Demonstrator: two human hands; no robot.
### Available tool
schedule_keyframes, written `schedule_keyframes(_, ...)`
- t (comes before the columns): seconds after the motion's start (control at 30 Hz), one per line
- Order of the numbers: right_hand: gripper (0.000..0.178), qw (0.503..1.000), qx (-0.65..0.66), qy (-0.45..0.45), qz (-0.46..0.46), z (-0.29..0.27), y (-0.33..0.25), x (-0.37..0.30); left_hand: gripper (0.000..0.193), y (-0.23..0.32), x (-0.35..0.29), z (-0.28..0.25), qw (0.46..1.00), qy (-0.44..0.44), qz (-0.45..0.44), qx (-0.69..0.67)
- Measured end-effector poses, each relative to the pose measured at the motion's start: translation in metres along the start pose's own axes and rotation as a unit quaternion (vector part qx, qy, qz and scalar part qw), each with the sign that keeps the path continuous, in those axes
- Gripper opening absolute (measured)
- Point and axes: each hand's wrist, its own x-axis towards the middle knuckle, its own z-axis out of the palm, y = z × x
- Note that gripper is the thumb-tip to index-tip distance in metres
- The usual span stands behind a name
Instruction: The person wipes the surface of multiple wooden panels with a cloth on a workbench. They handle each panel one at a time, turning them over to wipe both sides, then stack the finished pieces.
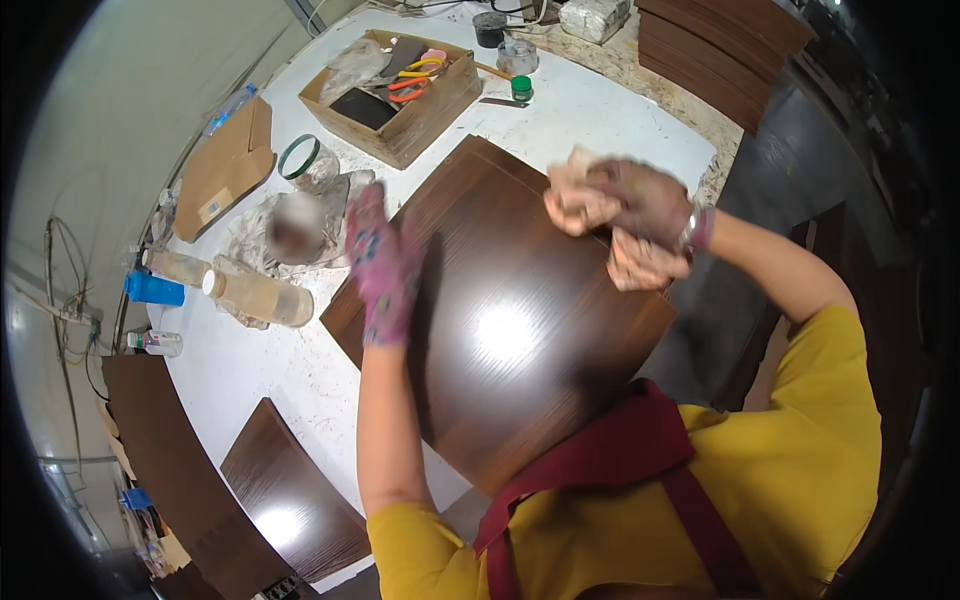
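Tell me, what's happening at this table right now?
A person in a yellow top and dark red apron leans over a dark brown wood-grain panel on a white worktable. The left hand, in a patterned glove, lies flat on the panel. The right hand presses a pinkish cloth at its far edge. A cardboard box of tools and some bottles sit nearby.

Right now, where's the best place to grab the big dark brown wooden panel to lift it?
Probably the dark brown wooden panel is best gripped by its two opposite side edges, coming from left and right: it lies flat, wide and glossy. The gloved left hand already rests near one edge.
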Motion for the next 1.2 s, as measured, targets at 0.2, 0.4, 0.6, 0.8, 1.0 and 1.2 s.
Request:
schedule_keyframes(0.2, 0.023, 0.987, -0.094, 0.038, -0.122, 0.059, 0.021, 0.038, 0.049, -0.003, 0.009, 0.067, 0.983, -0.144, -0.015, 0.109)
schedule_keyframes(0.4, 0.027, 0.987, -0.077, 0.114, -0.077, 0.095, 0.036, 0.162, 0.049, 0.009, 0.019, 0.067, 0.982, -0.159, -0.008, 0.105)
schedule_keyframes(0.6, 0.018, 0.996, -0.005, 0.019, -0.083, 0.072, 0.018, 0.117, 0.049, 0.001, 0.013, 0.069, 0.986, -0.135, -0.027, 0.097)
schedule_keyframes(0.8, 0.026, 0.986, -0.141, 0.055, -0.066, 0.08, 0.012, 0.133, 0.049, 0.006, 0.018, 0.064, 0.978, -0.164, -0.037, 0.121)
schedule_keyframes(1.0, 0.029, 0.988, -0.138, 0.017, -0.066, 0.084, 0.017, 0.123, 0.048, -0.004, 0.011, 0.068, 0.979, -0.157, -0.037, 0.125)
schedule_keyframes(1.2, 0.029, 0.983, -0.166, 0.066, -0.039, 0.101, 0.036, 0.14, 0.049, 0.003, 0.017, 0.073, 0.982, -0.151, -0.015, 0.117)
